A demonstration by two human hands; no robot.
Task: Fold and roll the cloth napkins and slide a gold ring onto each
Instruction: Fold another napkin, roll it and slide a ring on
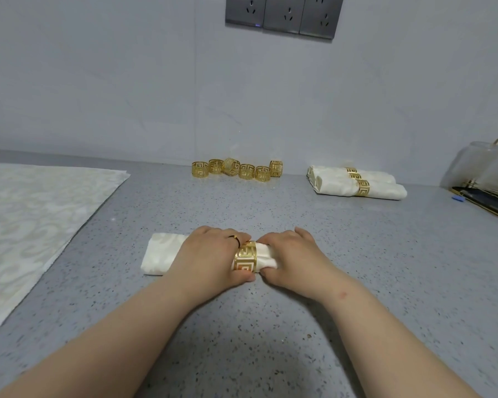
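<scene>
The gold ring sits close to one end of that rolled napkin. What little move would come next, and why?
Probably slide the gold ring leftward along the rolled napkin, toward its middle. It sits near the end that the right hand pinches, while the left hand grips the roll beside it. The finished napkins at the back wear their rings around mid-length.

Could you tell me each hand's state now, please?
Left hand: holds the rolled cream cloth napkin.
Right hand: pinches its end beside the gold fretwork ring.
</scene>
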